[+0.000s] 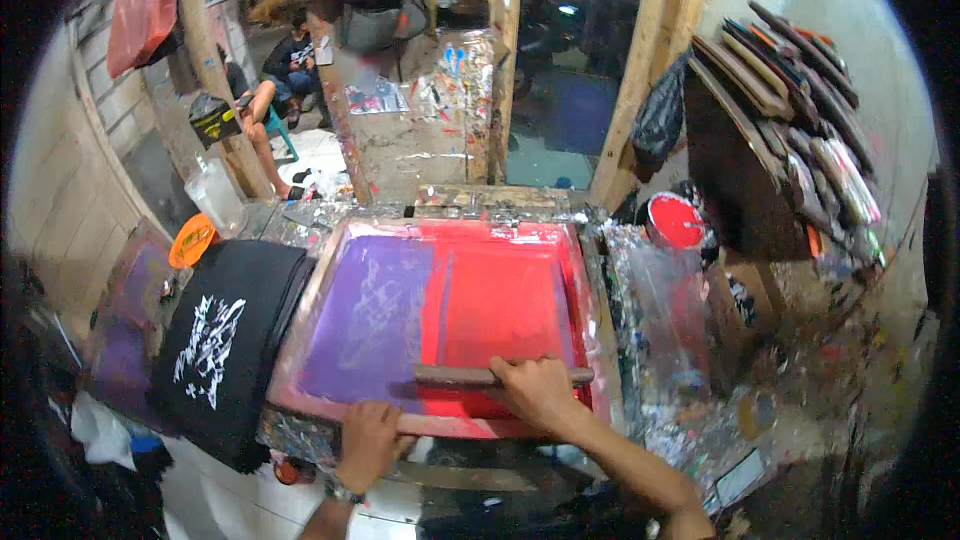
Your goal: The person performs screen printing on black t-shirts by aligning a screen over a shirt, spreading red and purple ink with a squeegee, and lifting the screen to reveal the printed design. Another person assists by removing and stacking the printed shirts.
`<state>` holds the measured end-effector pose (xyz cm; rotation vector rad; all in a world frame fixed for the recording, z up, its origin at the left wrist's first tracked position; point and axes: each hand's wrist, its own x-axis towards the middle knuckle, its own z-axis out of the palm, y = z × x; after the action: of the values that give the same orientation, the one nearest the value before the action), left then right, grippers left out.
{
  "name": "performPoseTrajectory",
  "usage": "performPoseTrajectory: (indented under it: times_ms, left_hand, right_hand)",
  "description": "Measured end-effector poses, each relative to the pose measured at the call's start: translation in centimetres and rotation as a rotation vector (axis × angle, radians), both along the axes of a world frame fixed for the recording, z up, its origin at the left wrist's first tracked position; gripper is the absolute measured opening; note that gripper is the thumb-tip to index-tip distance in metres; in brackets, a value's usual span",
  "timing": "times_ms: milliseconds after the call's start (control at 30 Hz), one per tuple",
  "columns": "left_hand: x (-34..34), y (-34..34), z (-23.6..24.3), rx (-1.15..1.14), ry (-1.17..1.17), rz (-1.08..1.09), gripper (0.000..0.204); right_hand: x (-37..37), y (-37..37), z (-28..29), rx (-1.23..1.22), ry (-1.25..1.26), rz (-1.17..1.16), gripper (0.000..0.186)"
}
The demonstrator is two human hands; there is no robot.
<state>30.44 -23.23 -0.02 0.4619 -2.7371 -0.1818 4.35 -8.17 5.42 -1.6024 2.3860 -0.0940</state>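
Over the near right part of the screen-printing frame (462,427), the right hand (535,393) grips a squeegee (455,376); at the frame's near rim, the left hand (372,442) clasps the edge. Left of the frame lie black shirts (262,290); past its far right corner stands a red ink tub (676,221).

- I'm looking down on a paint-spattered bench (665,415).
- A wide frame (455,426), purple and red inside, lies across its middle, reaching the near edge.
- By the left edge I see stacked black cloth (262,285), white print up.
- Near the far right corner sits a red paint tub (676,218); near the far left, an orange bowl (193,240).
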Motion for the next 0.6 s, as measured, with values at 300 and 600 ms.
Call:
performPoseTrajectory:
  times_ms: [300,600]
  left_hand:
    - [-0.2,0.8,-5.9,0.071,-0.048,0.076,0.052]
    - [0.1,0.5,-4.0,0.194,-0.086,0.073,0.054]
  right_hand:
    - [-4.9,-0.2,-11.9,-0.646,0.671,0.288,0.032]
    - [-23.1,-18.2,-6.4,-0.424,0.419,0.079,0.06]
